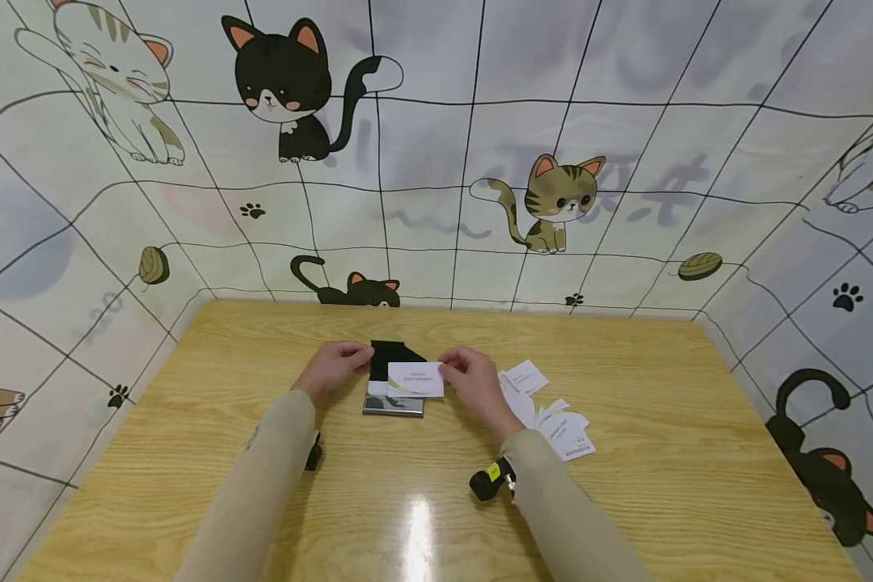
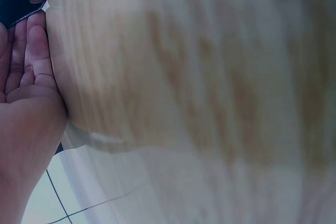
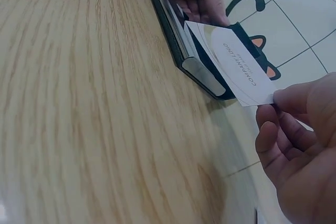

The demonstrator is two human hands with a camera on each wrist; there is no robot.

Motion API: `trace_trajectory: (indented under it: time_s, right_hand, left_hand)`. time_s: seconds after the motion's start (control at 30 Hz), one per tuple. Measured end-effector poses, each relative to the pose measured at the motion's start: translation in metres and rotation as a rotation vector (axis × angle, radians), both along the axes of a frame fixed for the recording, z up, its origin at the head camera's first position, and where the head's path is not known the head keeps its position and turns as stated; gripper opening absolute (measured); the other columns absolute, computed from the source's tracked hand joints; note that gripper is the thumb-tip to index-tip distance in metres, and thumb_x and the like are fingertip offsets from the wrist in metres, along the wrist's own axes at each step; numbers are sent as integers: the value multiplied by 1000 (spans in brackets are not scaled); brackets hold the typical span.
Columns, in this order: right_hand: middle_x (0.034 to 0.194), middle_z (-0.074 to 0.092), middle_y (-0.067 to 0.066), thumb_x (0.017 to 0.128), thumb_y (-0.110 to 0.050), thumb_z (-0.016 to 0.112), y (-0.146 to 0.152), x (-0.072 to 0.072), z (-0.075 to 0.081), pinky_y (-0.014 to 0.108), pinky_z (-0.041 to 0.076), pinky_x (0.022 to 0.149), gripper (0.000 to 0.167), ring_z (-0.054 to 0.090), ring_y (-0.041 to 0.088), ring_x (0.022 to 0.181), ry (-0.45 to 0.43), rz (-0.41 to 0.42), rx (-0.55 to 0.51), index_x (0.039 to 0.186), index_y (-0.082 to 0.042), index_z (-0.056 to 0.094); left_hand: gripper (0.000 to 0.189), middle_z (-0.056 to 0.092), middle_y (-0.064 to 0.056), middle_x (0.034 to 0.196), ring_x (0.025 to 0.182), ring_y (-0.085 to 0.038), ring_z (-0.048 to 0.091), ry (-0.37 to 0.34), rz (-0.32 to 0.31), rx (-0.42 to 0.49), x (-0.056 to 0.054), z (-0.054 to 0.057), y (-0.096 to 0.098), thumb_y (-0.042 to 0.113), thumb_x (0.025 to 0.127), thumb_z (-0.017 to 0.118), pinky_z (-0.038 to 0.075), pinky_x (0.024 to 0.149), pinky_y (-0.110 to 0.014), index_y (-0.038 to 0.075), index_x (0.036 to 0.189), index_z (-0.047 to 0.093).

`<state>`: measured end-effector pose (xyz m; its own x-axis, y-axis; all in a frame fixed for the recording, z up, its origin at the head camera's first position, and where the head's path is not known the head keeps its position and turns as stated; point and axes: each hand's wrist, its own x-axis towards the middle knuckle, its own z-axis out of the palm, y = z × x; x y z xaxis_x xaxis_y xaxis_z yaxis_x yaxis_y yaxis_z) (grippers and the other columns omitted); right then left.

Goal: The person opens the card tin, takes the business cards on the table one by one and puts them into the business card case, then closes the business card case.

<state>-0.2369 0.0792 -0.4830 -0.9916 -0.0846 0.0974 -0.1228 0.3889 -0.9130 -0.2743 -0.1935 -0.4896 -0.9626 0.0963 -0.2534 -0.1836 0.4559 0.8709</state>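
A white business card (image 1: 416, 378) is pinched at its right end between thumb and fingers of my right hand (image 1: 474, 386). It overlaps a black and silver business card case (image 1: 387, 353), which lies with its dark flap folded back toward the wall. In the right wrist view the card (image 3: 239, 69) slants over the case's metal edge (image 3: 202, 74), printed side up. My left hand (image 1: 332, 369) grips the left edge of the flap. Part of another white card shows on the case, under the held one. The left wrist view has the left hand's fingers (image 2: 31, 56) at the dark case.
Several loose white cards (image 1: 567, 436) lie fanned out on the wooden table (image 1: 662, 453), right of the right forearm. Cat-printed cloth walls (image 1: 436, 218) stand behind the table and at both sides.
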Motion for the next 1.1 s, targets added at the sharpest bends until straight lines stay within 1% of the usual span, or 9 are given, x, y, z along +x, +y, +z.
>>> trace_trajectory:
  time_s: [0.17, 0.3, 0.53, 0.6, 0.73, 0.87, 0.97, 1.1]
  right_hand:
    - [85, 71, 8, 95, -2, 70, -5, -2, -2, 23, 48, 65, 7, 58, 10, 72, 16, -17, -12, 100, -2, 75]
    - [84, 71, 9, 95, -2, 70, -10, -3, -3, 23, 48, 66, 6, 58, 10, 71, 40, -12, -12, 99, -2, 75]
    - [83, 70, 6, 94, -3, 70, -19, -5, -8, 23, 47, 67, 6, 57, 10, 72, 74, 11, 49, 98, -3, 75]
    - [84, 70, 7, 95, -2, 70, -21, -5, -9, 23, 48, 66, 6, 57, 11, 72, 78, 13, 63, 98, -3, 74]
    - [83, 70, 6, 95, -3, 70, -25, -7, -10, 24, 48, 68, 5, 57, 11, 72, 77, 5, 84, 98, -3, 74]
    - [83, 69, 5, 95, -3, 70, -29, -7, -10, 25, 48, 68, 5, 57, 12, 73, 66, -6, 95, 98, -4, 74]
    - [84, 69, 5, 96, -4, 69, -31, -7, -9, 25, 48, 67, 6, 57, 13, 74, 56, -12, 103, 100, -5, 74]
    - [85, 69, 4, 96, -5, 70, -33, -7, -9, 25, 47, 68, 6, 57, 14, 75, 66, -19, 124, 99, -6, 74]
  left_hand:
    - [35, 74, -10, 108, 104, -24, 69, -4, 9, 17, 1, 0, 1, 31, 105, 64, 47, 108, -45, 3, 125, 73]
    - [35, 74, -10, 110, 103, -23, 70, -9, 15, 27, 1, 0, 1, 30, 104, 65, 47, 108, -45, 3, 126, 73]
    - [35, 74, -10, 108, 103, -24, 69, 4, 7, 23, 2, 1, 1, 30, 105, 64, 48, 106, -45, 3, 125, 73]
    - [34, 74, -10, 107, 103, -24, 69, 4, 13, 25, 2, 1, 1, 30, 105, 64, 49, 105, -44, 3, 124, 73]
    - [35, 74, -10, 109, 101, -22, 70, 5, 10, 18, 0, 0, 1, 29, 105, 64, 50, 104, -44, 3, 126, 72]
    - [36, 74, -11, 113, 100, -20, 71, -2, 9, 32, -1, -2, 2, 28, 105, 64, 49, 105, -43, 2, 128, 72]
    - [35, 74, -10, 111, 98, -19, 70, 2, 12, 28, -1, -2, 2, 28, 105, 65, 50, 103, -42, 2, 126, 72]
    - [35, 74, -9, 109, 97, -18, 69, 10, 5, 15, 0, -1, 0, 28, 105, 64, 51, 102, -42, 2, 126, 72]
